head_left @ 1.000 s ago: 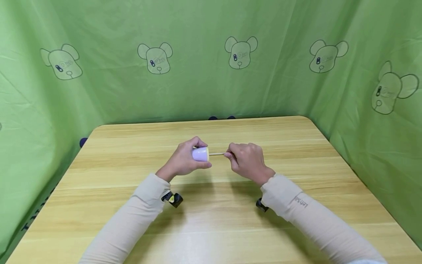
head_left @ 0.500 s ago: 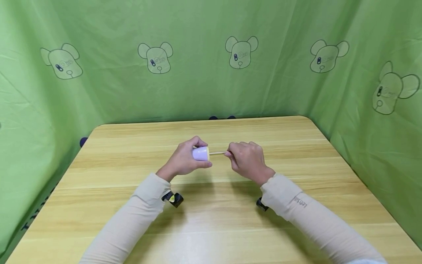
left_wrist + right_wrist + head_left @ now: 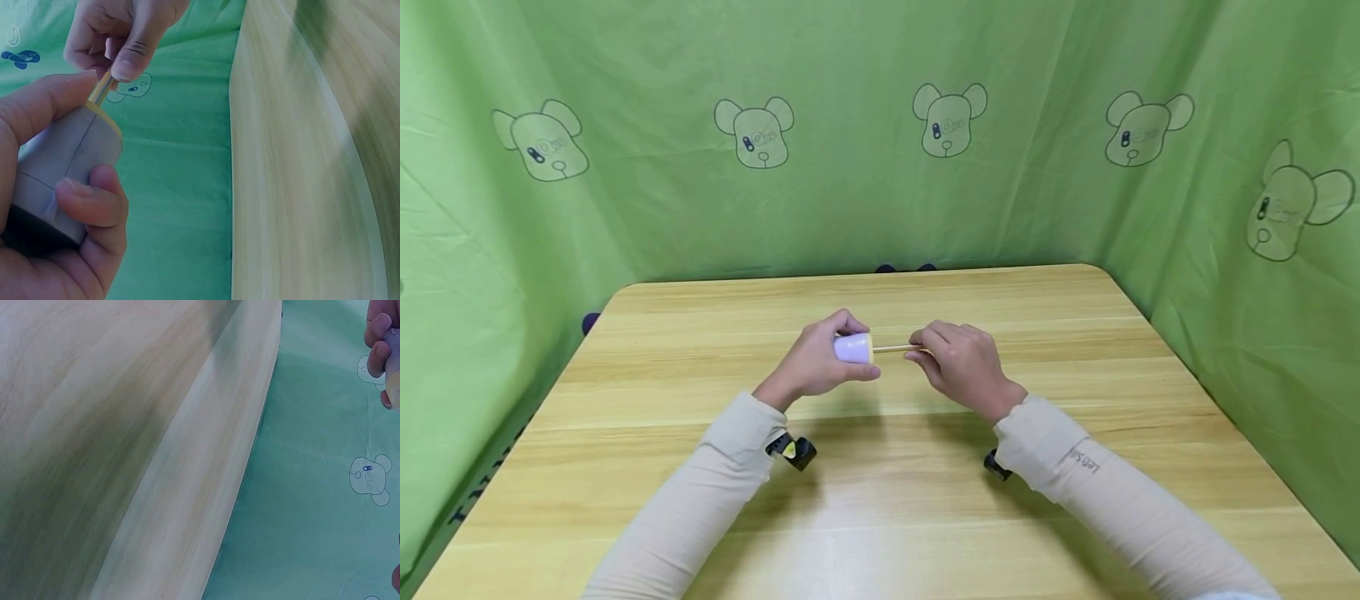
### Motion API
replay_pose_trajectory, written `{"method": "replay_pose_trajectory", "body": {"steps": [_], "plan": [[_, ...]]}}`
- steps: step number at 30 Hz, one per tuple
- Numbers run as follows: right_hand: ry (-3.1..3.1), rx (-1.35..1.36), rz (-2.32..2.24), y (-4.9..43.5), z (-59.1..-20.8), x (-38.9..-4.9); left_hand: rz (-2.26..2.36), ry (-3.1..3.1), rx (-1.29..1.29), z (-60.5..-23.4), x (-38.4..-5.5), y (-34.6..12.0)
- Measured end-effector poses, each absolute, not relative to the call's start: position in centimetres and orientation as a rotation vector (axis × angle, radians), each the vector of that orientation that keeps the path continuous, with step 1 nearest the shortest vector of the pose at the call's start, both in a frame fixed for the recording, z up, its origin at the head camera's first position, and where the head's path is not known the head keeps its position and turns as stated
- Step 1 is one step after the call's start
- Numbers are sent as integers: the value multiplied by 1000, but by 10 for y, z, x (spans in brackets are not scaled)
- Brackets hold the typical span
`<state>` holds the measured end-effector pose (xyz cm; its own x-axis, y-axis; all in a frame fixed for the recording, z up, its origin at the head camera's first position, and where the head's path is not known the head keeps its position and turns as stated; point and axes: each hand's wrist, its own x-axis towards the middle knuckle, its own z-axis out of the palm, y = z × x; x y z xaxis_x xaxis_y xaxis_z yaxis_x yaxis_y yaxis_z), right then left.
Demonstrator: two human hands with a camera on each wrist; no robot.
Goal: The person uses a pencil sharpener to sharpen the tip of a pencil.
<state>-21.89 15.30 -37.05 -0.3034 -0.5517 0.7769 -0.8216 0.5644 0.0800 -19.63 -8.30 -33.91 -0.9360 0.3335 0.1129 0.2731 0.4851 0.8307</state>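
My left hand (image 3: 808, 362) grips a pale purple pencil sharpener (image 3: 853, 349) with a yellow rim, tilted on its side above the table. Its yellow end faces right. A thin pencil (image 3: 891, 348) runs from that end to my right hand (image 3: 962, 362), whose thumb and fingers pinch it. In the left wrist view the sharpener (image 3: 78, 144) shows seam lines and a dark base, and the yellow pencil (image 3: 102, 89) enters its top. The pencil's tip is hidden inside. The right wrist view catches only part of the sharpener (image 3: 394, 384) at its right edge.
A wood-grain table (image 3: 700, 500) with rounded far corners lies under both hands. Green curtains (image 3: 850, 208) printed with bear heads surround its back and sides. A black wrist camera (image 3: 801, 454) hangs below the left sleeve, another (image 3: 997, 465) below the right.
My right hand has turned on the pencil, its fingers going from a tight fist to a straighter pinch. The left hand and the sharpener have shifted very slightly left.
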Motion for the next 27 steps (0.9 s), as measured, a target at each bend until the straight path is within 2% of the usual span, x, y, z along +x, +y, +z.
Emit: {"method": "replay_pose_trajectory", "body": {"steps": [14,27], "plan": [[-1733,816,390,145,-374,-220,1574,2573,509,-333,-194,-78],[-1788,885,421,146,-377,-224,1555,2558,493,-333,-193,-79]]}}
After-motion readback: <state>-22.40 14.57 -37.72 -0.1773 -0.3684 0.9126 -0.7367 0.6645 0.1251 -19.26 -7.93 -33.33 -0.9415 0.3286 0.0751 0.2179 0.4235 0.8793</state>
